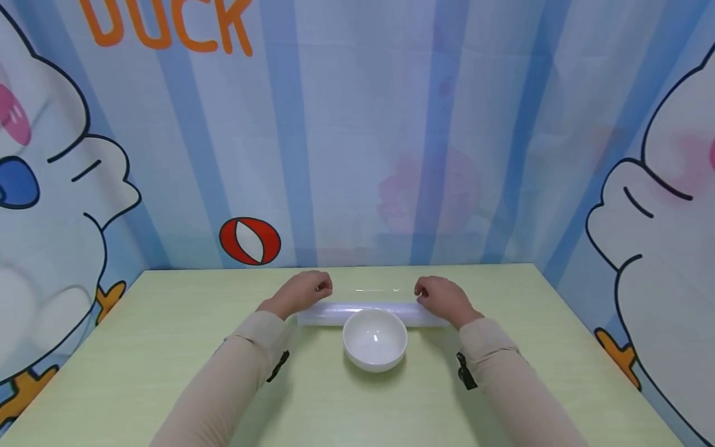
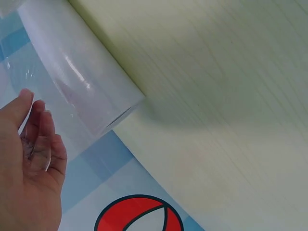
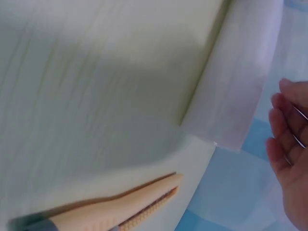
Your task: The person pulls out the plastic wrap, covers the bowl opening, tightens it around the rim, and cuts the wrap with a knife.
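A roll of clear cling film [image 1: 363,313] lies crosswise on the table, just behind a white bowl [image 1: 375,340]. My left hand [image 1: 304,290] is raised over the far side of the roll's left end and pinches the loose film between thumb and fingers. Level with it, my right hand [image 1: 447,299] pinches the film near the right end. Between the hands a thin, shiny film edge runs across. In the left wrist view, see-through film stretches from the roll [image 2: 79,72] to the left hand [image 2: 36,159]. The right hand's fingertips [image 3: 276,115] curl in beside the roll.
A peach-coloured tool [image 3: 115,204] with a ridged edge lies on the table off the roll's right end; my right arm hides it in the head view. The pale table [image 1: 184,329] ends at a striped cartoon curtain [image 1: 357,124].
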Tool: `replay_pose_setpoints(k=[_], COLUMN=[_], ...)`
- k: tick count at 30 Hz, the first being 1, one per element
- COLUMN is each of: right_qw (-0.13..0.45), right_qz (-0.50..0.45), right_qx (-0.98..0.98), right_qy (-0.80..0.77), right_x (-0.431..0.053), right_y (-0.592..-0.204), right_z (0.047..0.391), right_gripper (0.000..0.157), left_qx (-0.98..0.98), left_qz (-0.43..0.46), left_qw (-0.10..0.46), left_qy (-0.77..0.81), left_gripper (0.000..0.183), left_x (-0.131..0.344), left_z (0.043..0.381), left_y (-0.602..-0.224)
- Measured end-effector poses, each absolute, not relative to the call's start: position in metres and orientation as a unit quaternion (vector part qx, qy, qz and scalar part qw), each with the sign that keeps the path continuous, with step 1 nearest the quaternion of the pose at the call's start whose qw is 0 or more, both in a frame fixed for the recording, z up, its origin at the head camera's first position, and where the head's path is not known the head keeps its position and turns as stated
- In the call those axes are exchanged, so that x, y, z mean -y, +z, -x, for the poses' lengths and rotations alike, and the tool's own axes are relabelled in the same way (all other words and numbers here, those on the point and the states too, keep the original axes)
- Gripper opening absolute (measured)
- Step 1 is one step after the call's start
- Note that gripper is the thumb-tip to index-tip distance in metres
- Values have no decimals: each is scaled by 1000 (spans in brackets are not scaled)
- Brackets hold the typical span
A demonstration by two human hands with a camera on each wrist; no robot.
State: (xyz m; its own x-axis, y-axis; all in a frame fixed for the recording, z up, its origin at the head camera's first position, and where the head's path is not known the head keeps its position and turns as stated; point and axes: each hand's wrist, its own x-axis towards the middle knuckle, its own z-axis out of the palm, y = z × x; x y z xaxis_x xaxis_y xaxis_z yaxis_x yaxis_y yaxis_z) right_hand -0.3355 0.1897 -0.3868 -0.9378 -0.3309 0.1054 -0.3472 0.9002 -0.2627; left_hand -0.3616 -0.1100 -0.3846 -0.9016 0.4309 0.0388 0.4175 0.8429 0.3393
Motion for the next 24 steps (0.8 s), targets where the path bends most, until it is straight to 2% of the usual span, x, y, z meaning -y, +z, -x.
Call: replay_pose_setpoints(k=[5,14,24], right_qw=[-23,-23,-35], right_qz=[-181,-182,-181], right_qx=[971,972,969], right_qy=[156,149,165], right_x=[-196,-204,-209], right_y=[-381,-370,-362], right_z=[340,336,339], right_gripper=[16,11,15], left_qx=[-961,-962,-966], left_qz=[-225,-237,-219], left_qw=[3,-33,-35], left_qy=[159,131,134], left_gripper=[6,5,7], left_x=[111,112,113], left_z=[362,358,356], left_y=[-384,-383,-377])
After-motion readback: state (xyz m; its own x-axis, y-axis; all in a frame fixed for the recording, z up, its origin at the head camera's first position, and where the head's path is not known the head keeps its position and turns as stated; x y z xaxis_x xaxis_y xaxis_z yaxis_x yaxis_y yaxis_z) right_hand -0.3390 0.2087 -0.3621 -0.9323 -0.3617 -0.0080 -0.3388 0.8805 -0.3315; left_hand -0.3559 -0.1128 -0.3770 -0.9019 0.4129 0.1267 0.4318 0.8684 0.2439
